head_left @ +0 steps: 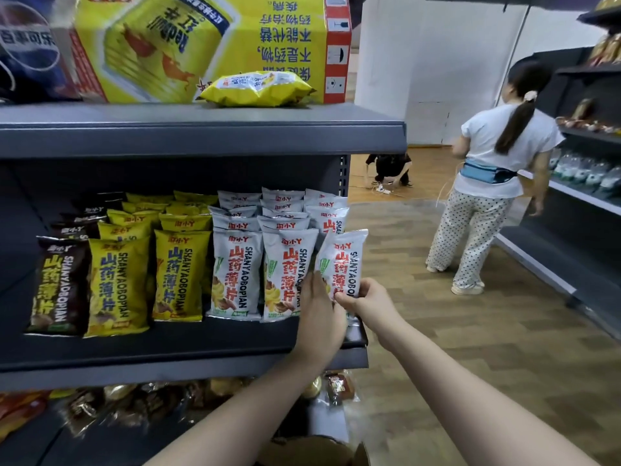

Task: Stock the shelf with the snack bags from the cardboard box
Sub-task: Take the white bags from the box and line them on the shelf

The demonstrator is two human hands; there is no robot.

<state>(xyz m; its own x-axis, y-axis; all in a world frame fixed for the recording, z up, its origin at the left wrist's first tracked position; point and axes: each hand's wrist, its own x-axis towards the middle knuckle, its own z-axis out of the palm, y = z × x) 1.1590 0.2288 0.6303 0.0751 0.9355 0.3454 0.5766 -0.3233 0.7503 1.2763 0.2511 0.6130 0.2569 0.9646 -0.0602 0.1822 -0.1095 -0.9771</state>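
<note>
Both hands met at one white snack bag [341, 264]: right hand [368, 299] pinched its bottom, left hand [319, 306] lay straight-fingered against its side; it tilted.

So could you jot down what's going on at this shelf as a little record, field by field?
place: shop aisle, dark metal shelf
being placed: white snack bag, tilted, at the right end of the front row
right hand: pinches the bag's lower edge
left hand: flat against the bag's left side
row colours, left to right: brown, yellow, white
shelf above: one yellow bag lying flat
background: a person facing another shelf
</note>
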